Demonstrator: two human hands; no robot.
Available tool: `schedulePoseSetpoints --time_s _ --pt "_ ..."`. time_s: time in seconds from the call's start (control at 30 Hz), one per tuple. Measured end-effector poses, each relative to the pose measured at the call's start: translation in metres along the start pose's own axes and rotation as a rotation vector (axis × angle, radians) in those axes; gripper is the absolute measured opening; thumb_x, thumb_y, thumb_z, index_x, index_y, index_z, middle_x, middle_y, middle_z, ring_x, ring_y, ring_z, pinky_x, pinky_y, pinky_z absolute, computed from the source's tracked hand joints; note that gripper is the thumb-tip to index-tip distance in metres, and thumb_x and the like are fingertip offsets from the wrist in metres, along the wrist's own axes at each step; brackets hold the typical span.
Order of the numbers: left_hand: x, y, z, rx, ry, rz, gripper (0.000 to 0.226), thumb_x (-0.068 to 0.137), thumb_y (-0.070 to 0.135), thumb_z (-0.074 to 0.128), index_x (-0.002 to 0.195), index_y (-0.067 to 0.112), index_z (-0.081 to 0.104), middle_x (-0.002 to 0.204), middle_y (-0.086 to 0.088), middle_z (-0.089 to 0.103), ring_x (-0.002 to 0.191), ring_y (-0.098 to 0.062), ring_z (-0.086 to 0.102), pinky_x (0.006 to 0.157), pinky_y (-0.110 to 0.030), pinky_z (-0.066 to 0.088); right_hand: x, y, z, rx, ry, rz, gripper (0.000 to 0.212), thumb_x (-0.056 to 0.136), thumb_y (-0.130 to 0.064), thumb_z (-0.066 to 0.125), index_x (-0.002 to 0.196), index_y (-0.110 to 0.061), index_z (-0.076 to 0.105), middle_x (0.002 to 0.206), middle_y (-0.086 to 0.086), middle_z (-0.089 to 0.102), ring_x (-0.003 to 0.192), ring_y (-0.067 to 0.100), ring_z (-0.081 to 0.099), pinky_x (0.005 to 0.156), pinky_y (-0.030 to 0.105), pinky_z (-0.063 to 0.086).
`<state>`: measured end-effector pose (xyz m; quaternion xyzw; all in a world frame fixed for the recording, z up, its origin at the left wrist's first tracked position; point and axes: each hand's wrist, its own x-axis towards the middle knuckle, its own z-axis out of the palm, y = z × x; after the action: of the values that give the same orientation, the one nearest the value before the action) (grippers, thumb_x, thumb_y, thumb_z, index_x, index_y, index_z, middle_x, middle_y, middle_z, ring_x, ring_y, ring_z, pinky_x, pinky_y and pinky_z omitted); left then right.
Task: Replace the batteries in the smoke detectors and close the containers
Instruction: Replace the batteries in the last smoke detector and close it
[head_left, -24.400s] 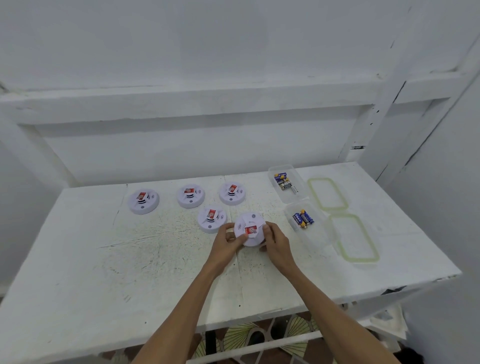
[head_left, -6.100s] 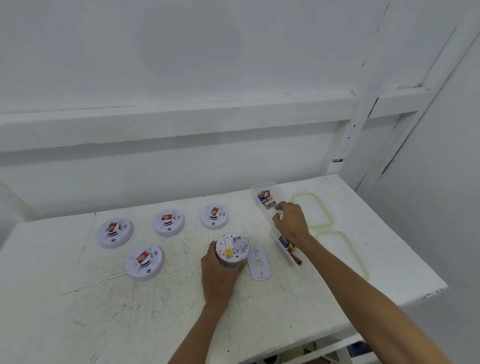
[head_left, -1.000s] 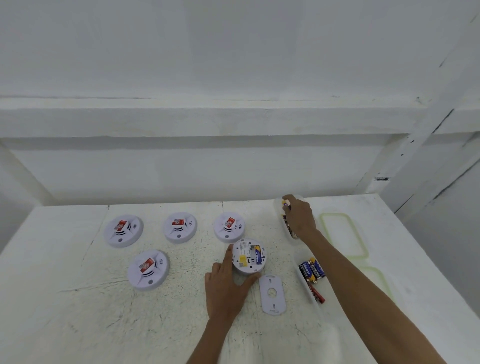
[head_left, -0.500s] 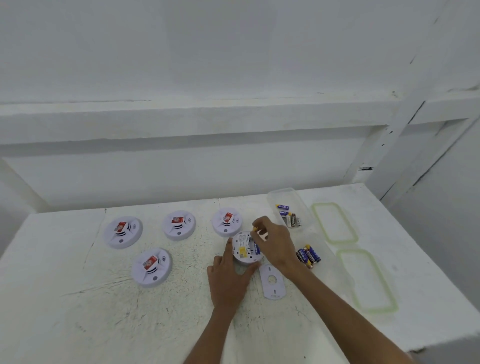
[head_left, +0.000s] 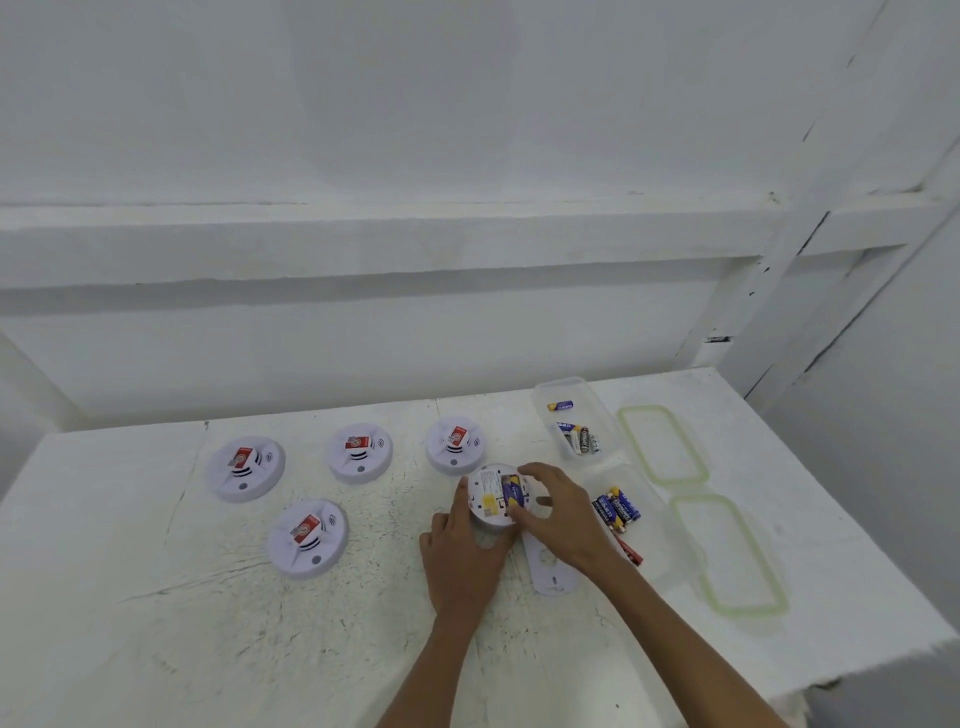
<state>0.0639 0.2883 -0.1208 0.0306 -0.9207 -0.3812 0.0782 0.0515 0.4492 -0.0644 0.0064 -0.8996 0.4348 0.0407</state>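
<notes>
**Both hands on the opened detector**

Right of centre in the frame, the opened detector (head_left: 488, 499) lay back up on the desk (head_left: 156, 623). The left hand (head_left: 462, 556) cradled its lower left edge; the right hand (head_left: 563, 519) curled over its right side, thumb beside the blue battery (head_left: 511, 492).

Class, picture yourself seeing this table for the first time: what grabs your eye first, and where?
The left hand and right hand meet on an upturned smoke detector at centre, a blue battery showing inside. Left of it lie four detectors with red stickers; right of it, two open battery tubs beside green-rimmed lids.
</notes>
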Motion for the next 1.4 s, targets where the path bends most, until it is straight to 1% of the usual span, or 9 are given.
schedulePoseSetpoints --time_s 0.33,0.43,0.57,0.73,0.93,1.13,1.23,1.3,1.4 --pt "0.003 0.000 -0.001 0.006 -0.022 -0.010 0.102 0.072 0.091 0.043 0.151 0.027 0.045 0.117 0.006 0.069 0.099 -0.014 0.058 0.084 -0.030 0.034 0.037 -0.018 0.003 0.254 0.053 0.554 0.049 0.058 -0.004 0.091 0.100 -0.016 0.070 0.096 0.000 0.071 0.087 0.013 0.068 0.076 0.029 0.058" --pt "0.002 -0.004 0.001 -0.005 -0.026 -0.022 0.101 0.072 0.092 0.044 0.149 0.026 0.046 0.120 0.005 0.068 0.101 -0.015 0.058 0.088 -0.034 0.041 0.038 -0.026 0.006 -0.009 0.100 0.389 0.021 0.081 -0.015 0.077 0.101 -0.014 0.071 0.092 0.001 0.072 0.075 0.006 0.062 0.077 0.021 0.055" --pt "0.000 -0.003 -0.001 -0.050 -0.041 -0.025 0.101 0.071 0.090 0.048 0.147 0.024 0.047 0.129 0.004 0.066 0.108 -0.017 0.059 0.092 -0.033 0.039 0.020 -0.031 0.007 -0.104 0.102 0.286 0.015 0.092 -0.017 0.063 0.104 -0.013 0.070 0.102 0.001 0.073 0.088 0.011 0.064 0.077 0.016 0.045" --pt "-0.007 -0.007 -0.008 -0.230 -0.032 -0.022 0.099 0.068 0.075 0.073 0.147 0.019 0.048 0.135 0.000 0.063 0.117 -0.023 0.058 0.099 -0.042 0.049 -0.015 -0.029 -0.002 -0.251 0.040 0.266 0.024 0.095 -0.012 0.053 0.117 -0.014 0.064 0.118 0.007 0.065 0.104 0.019 0.060 0.087 0.030 0.051" --pt "-0.024 -0.020 -0.021 -0.218 -0.030 0.034 0.117 0.059 0.055 0.094 0.151 0.007 0.041 0.126 -0.011 0.045 0.114 -0.023 0.045 0.088 -0.031 0.046 -0.067 -0.029 0.018 -0.686 -0.071 0.342 0.061 0.093 -0.053 0.054 0.137 -0.014 0.037 0.133 0.013 0.044 0.123 0.030 0.043 0.088 0.035 0.046" --pt "-0.042 -0.029 -0.042 -0.285 -0.138 0.077 0.114 0.056 0.045 0.098 0.149 0.012 0.040 0.143 -0.003 0.047 0.131 -0.011 0.039 0.107 -0.022 0.030 -0.085 -0.029 0.025 -0.606 -0.033 0.403 0.068 0.088 -0.041 0.061 0.140 -0.012 0.029 0.128 0.013 0.047 0.117 0.028 0.046 0.085 0.031 0.046" --pt "-0.044 -0.026 -0.055 -0.416 -0.180 0.158 0.095 0.069 0.027 0.095 0.140 0.036 0.034 0.137 0.022 0.046 0.130 0.020 0.037 0.109 -0.008 0.029 -0.084 -0.029 0.019 -0.443 0.005 0.424 0.072 0.076 -0.043 0.067 0.131 -0.010 0.035 0.118 0.012 0.053 0.110 0.030 0.052 0.079 0.032 0.043" --pt "-0.046 -0.027 -0.059 -0.430 -0.168 0.118 0.097 0.074 0.032 0.089 0.146 0.043 0.025 0.141 0.017 0.047 0.135 0.006 0.040 0.113 -0.021 0.035 -0.083 -0.033 0.014 -0.319 0.074 0.421 0.071 0.071 -0.045 0.070 0.124 -0.010 0.040 0.110 0.011 0.057 0.104 0.030 0.056 0.075 0.032 0.047" --pt "-0.053 -0.039 -0.058 -0.456 -0.110 0.046 0.086 0.080 0.031 0.072 0.153 0.025 0.026 0.126 0.012 0.050 0.117 -0.010 0.047 0.103 -0.034 0.043 -0.080 -0.045 0.011 -0.179 0.138 0.403 0.071 0.070 -0.042 0.075 0.126 -0.011 0.044 0.113 0.010 0.058 0.104 0.028 0.057 0.075 0.031 0.046"
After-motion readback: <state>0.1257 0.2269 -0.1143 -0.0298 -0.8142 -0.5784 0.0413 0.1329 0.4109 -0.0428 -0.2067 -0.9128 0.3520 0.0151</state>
